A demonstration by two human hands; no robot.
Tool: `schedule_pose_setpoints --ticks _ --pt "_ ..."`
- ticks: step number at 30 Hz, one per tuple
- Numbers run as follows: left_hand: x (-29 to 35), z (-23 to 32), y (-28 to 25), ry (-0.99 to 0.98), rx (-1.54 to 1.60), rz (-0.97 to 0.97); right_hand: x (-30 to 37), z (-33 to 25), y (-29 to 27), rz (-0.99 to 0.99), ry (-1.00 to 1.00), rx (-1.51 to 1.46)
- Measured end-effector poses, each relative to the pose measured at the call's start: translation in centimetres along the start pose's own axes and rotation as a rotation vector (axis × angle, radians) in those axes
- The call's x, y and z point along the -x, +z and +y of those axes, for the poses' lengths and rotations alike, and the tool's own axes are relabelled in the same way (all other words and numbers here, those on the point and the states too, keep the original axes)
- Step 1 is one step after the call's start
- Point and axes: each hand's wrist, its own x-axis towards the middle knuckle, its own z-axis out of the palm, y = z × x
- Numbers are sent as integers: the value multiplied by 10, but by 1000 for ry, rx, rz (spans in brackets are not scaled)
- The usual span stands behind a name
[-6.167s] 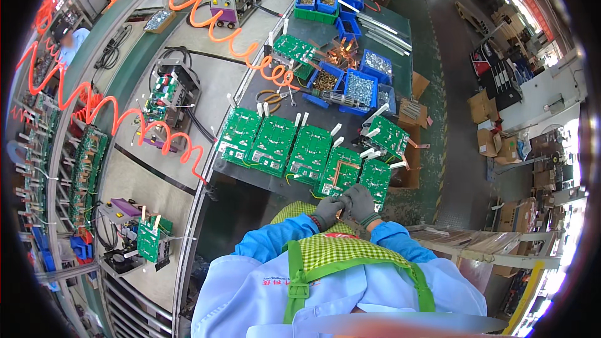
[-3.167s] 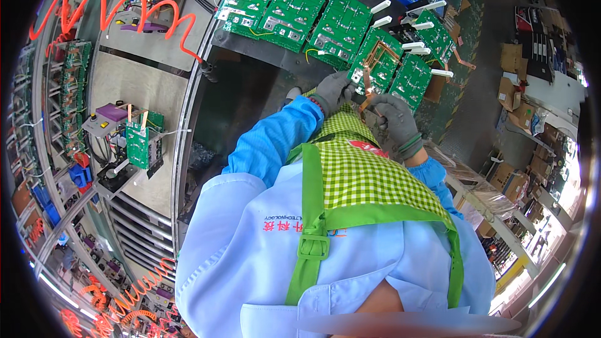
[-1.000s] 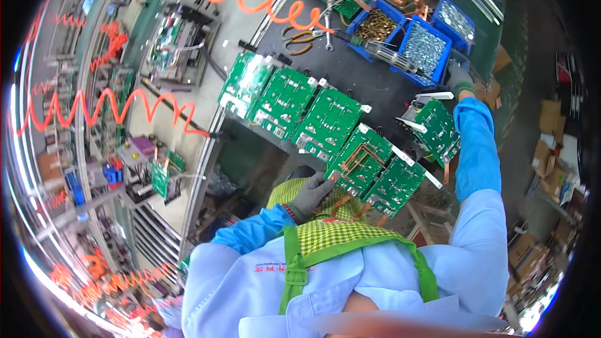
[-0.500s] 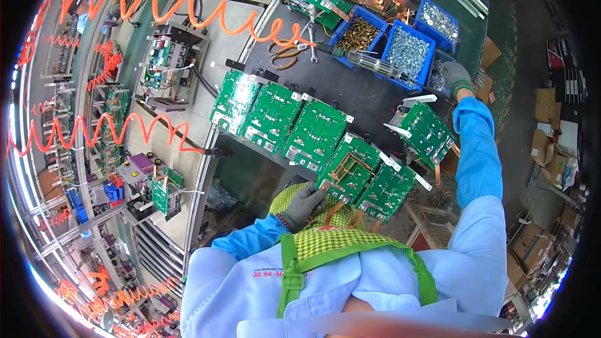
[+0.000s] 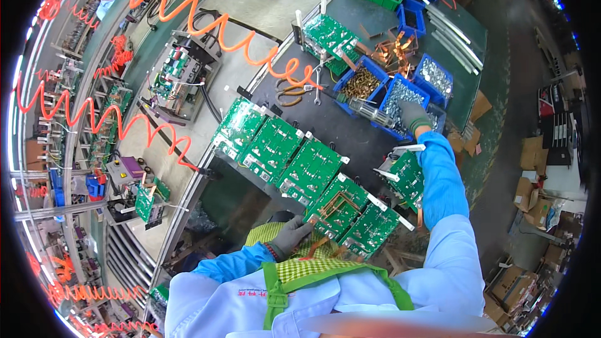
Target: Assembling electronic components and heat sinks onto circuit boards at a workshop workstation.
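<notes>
My left hand (image 5: pixel 292 236), in a grey glove, is closed at the near left corner of a green circuit board (image 5: pixel 328 219). Its fingertips are pressed together there, and whatever they hold is too small to make out. Copper-coloured bent strips (image 5: pixel 341 204) lie across that board. My right hand (image 5: pixel 413 116), also gloved, reaches into a blue bin of silver fasteners (image 5: pixel 400 94); its fingers are down among them and hidden. A power screwdriver (image 5: pixel 370 112) lies against the bins, left of my right hand.
More green boards (image 5: pixel 312 169) stand in a row, and another board (image 5: pixel 407 178) sits below my right forearm. Beside them are a bin of brass-coloured fasteners (image 5: pixel 361 82), copper pieces (image 5: pixel 395 53), scissors (image 5: pixel 290 92) and a wrench (image 5: pixel 317 87). An orange coiled hose (image 5: pixel 250 56) hangs across the bench.
My right hand has moved left, from the bin at the far right to the neighbouring bin of silver fasteners. My left hand stays at the board's corner. The whole view has shifted.
</notes>
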Motion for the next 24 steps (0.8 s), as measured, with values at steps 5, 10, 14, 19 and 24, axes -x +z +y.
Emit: schedule_pose_setpoints --ticks 5,10,14,19,24 --pt "4 5 -2 5 -10 -21 17 -12 -25 49 62 -55" --pt "0 -3 -10 -53 -33 -84 31 19 -12 136 43 -25" --pt "3 -4 -12 6 -44 -87 69 -2 -69 350 138 -75" --pt "11 9 -11 63 -193 -89 157 -126 -181 653 82 -811" --pt "-1 13 -22 616 -677 -182 248 -263 -142 381 -292 -664"
